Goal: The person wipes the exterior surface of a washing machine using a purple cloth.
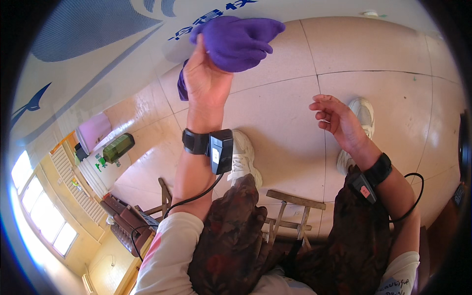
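My left hand (208, 79) holds a crumpled purple cloth (239, 44) at the top centre, the thumb on its near side and the other fingers hidden under it. Part of the cloth hangs down beside the wrist. Behind the cloth stands a large whitish surface (143, 59) with blue writing and curved blue shapes; the cloth overlaps it in view, but whether they touch I cannot tell. Right of centre, over the tiled floor (280, 107), my right hand (339, 121) is held in the air with fingers loosely bent and nothing in it. Both wrists wear black straps with small devices.
At the left are a green pump bottle (118, 148), a white bucket (99, 169) and a pink-purple tub (94, 132). A small wooden stool (295, 200) is between my legs. A brown leather seat (127, 228) and another wooden stool (165, 195) lie lower left. Black cables run from both wrist devices.
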A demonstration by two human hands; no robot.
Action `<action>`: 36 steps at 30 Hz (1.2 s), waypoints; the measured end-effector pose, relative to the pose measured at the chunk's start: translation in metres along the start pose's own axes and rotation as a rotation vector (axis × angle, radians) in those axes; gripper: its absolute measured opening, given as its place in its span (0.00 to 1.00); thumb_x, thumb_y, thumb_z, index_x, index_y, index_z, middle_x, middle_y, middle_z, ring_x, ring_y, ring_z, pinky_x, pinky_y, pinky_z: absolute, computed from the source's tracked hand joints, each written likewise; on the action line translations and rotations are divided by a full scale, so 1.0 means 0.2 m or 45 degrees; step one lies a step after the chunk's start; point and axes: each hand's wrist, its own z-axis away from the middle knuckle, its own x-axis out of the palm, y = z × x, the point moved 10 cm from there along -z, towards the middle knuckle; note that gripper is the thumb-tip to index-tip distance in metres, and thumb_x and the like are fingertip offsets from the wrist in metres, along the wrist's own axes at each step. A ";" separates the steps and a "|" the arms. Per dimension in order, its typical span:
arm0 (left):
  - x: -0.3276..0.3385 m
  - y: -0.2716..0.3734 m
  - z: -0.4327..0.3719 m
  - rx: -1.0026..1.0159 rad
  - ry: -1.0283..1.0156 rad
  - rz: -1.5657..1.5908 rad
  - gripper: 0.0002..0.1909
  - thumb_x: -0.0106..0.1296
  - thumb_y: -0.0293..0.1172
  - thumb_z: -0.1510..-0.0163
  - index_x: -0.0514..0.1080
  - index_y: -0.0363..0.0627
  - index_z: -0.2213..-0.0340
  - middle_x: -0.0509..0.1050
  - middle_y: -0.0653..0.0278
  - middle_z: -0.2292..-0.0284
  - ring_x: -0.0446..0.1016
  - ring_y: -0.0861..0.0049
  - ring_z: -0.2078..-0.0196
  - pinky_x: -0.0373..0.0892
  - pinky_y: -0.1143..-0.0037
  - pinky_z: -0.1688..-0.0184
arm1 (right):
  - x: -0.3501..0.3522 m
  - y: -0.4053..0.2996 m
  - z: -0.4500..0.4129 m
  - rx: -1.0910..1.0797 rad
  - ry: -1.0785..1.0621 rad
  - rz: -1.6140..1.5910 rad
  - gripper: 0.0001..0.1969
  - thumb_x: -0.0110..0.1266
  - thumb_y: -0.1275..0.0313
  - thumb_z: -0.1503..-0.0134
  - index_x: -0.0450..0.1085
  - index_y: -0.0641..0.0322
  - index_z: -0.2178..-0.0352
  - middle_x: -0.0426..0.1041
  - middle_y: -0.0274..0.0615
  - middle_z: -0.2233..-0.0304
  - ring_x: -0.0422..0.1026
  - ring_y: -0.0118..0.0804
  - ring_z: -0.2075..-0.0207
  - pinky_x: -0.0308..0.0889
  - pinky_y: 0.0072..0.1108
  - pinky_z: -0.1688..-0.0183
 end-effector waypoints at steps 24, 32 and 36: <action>0.06 -0.20 -0.05 -0.008 -0.002 -0.182 0.07 0.39 0.19 0.49 0.63 0.37 0.66 0.69 0.59 0.63 0.69 0.71 0.59 0.63 0.74 0.52 | 0.00 0.01 -0.01 -0.003 -0.001 -0.001 0.13 0.43 0.66 0.47 0.63 0.59 0.61 0.69 0.32 0.67 0.66 0.19 0.71 0.62 0.13 0.67; 0.00 -0.19 -0.02 -0.009 -0.074 -0.133 0.13 0.36 0.20 0.48 0.61 0.34 0.60 0.67 0.54 0.58 0.67 0.67 0.54 0.61 0.72 0.49 | -0.04 0.02 -0.01 0.020 0.043 0.002 0.13 0.43 0.66 0.47 0.63 0.59 0.61 0.70 0.32 0.68 0.66 0.19 0.71 0.62 0.13 0.67; 0.04 -0.18 -0.01 -0.020 -0.172 -0.187 0.16 0.35 0.21 0.48 0.59 0.33 0.56 0.66 0.51 0.56 0.66 0.63 0.53 0.61 0.71 0.49 | 0.03 0.00 -0.01 0.017 0.004 -0.006 0.11 0.44 0.66 0.47 0.63 0.57 0.63 0.69 0.30 0.69 0.65 0.19 0.72 0.62 0.13 0.69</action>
